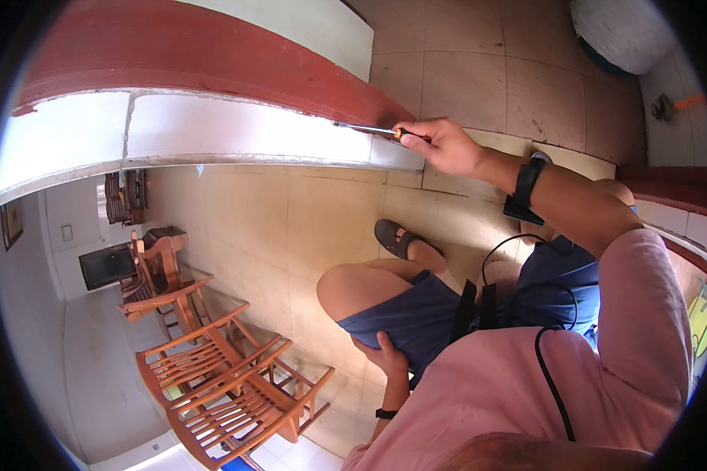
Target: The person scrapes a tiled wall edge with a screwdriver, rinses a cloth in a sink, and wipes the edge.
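Observation:
My right hand (pixel 448 144) is shut around the black and orange handle of a screwdriver (pixel 368 128). Its metal shaft points left, with the tip at the seam between a red-painted door frame (pixel 212 56) and a strip of white wall tiles (pixel 241 126). Whether the tip is in the seam or only against it is too small to tell. Below, my left hand (pixel 386 356) rests on my bent left thigh, over the blue shorts (pixel 400 324), with the thumb apart from the fingers. No tool shows in it, though part of the hand is hidden by the leg.
Wooden slatted chairs (pixel 230 377) stand on the tiled floor (pixel 324 235) at lower left. Past the doorway, a large pale container (pixel 621 29) sits at upper right. A black cable (pixel 551 377) runs down my front. Near my feet is the tile strip's grey lower edge (pixel 259 161).

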Action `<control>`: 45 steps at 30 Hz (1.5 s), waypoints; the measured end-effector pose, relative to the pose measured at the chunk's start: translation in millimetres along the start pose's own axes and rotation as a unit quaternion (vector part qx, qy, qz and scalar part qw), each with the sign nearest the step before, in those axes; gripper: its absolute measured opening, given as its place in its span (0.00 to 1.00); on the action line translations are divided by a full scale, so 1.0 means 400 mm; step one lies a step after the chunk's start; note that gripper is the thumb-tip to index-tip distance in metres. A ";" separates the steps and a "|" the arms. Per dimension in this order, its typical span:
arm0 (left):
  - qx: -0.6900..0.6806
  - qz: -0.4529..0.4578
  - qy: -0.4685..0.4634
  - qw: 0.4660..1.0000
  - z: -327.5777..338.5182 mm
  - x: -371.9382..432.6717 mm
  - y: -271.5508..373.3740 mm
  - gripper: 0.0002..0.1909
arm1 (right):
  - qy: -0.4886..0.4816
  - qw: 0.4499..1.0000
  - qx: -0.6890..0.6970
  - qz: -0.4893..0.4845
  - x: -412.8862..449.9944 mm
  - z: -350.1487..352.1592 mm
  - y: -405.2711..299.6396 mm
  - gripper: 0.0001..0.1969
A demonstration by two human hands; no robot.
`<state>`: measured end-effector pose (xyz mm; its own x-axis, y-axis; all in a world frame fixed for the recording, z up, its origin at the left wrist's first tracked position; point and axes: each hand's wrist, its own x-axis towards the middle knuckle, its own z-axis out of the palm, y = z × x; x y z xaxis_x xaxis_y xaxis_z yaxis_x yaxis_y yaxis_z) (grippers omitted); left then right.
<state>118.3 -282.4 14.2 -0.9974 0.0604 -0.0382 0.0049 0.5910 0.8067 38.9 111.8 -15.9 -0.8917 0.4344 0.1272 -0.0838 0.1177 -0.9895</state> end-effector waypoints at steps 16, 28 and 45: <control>0.009 -0.004 -0.028 1.000 0.035 0.004 0.045 0.47 | 0.029 0.996 -0.038 -0.073 0.012 0.017 -0.047 0.15; 0.024 -0.028 0.022 0.999 0.009 -0.008 0.017 0.45 | 0.051 0.995 -0.012 -0.089 -0.017 0.036 -0.051 0.15; 0.009 -0.009 0.032 0.999 -0.012 -0.016 -0.015 0.44 | 0.139 0.934 -0.156 -0.291 0.046 -0.008 -0.433 0.17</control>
<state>124.3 -290.4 12.4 -0.9999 -0.0020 -0.0138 -0.0122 0.6067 0.7948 38.5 102.5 158.1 -0.5823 0.4264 0.6922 -0.3452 0.6412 -0.6854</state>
